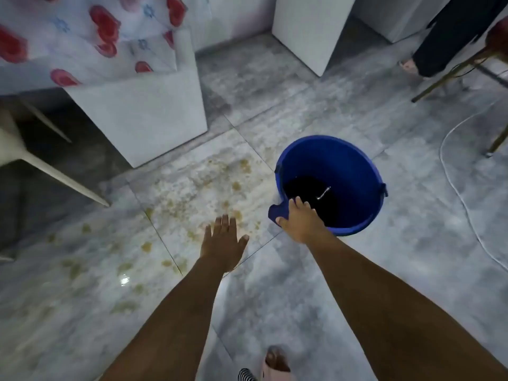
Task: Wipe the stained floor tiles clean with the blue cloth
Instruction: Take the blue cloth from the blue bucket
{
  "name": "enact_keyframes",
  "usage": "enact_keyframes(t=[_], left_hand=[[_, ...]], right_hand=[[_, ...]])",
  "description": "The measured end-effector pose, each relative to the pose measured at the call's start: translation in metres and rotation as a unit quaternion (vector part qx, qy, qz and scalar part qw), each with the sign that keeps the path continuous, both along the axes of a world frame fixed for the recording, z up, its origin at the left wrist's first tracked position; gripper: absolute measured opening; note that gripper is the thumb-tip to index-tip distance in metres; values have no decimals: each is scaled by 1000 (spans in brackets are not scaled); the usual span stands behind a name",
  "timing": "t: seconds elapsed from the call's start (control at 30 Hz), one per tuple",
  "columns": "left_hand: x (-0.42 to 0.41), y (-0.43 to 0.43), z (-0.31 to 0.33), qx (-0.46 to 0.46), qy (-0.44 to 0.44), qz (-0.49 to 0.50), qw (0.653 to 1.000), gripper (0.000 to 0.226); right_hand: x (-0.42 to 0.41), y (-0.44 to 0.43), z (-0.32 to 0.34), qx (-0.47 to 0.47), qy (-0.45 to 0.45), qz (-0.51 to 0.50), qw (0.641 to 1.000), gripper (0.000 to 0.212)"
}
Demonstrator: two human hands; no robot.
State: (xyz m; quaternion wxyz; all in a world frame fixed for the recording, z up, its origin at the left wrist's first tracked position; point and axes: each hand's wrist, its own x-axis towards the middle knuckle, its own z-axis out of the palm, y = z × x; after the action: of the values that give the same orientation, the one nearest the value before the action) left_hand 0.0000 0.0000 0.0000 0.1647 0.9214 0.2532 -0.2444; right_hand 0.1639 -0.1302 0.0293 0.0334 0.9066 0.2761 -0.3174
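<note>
Yellow-brown stains speckle the grey marble floor tiles from the centre toward the lower left. A blue bucket with dark water stands on the floor right of the stains. The blue cloth hangs over the bucket's near left rim. My right hand is closed on that cloth at the rim. My left hand hovers flat over the stained tile with its fingers spread and nothing in it.
A white table base under a red-flowered cloth stands at the upper left, with pale chair legs beside it. Another white block is behind. A person's leg, chair legs and a white cable lie on the right. My foot is at the bottom.
</note>
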Motion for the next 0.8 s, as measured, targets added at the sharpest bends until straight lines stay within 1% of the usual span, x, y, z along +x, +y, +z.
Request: enact_keyframes(t=[0.1,0.23,0.3,0.4,0.53,0.63,0.67,0.73,0.8], left_hand=[[-2,5,-68,29,19,-4,999,68],[-7,8,-153,41,28,13,999,68],[-12,4,-190,43,36,16,998,68],[-17,-5,-231,48,38,9,998,68],[-21,-6,-267,52,17,22,998,68],[-30,-7,-282,51,8,40,998,67],[-34,-7,-287,50,4,50,997,67],[-43,-12,-296,43,-1,78,996,67],[-56,-21,-305,28,-1,111,993,67]], right_hand=[[10,8,-59,5,-69,-4,998,76],[15,14,-120,65,-155,-37,985,81],[12,12,-141,97,-227,-41,968,83],[11,3,-163,173,-332,-27,927,74],[15,-2,-171,323,-365,-37,872,57],[4,-6,-168,431,-376,-1,820,49],[-1,-7,-167,450,-381,20,807,48],[-13,-10,-165,456,-391,70,796,48],[-28,-13,-171,440,-382,123,804,49]])
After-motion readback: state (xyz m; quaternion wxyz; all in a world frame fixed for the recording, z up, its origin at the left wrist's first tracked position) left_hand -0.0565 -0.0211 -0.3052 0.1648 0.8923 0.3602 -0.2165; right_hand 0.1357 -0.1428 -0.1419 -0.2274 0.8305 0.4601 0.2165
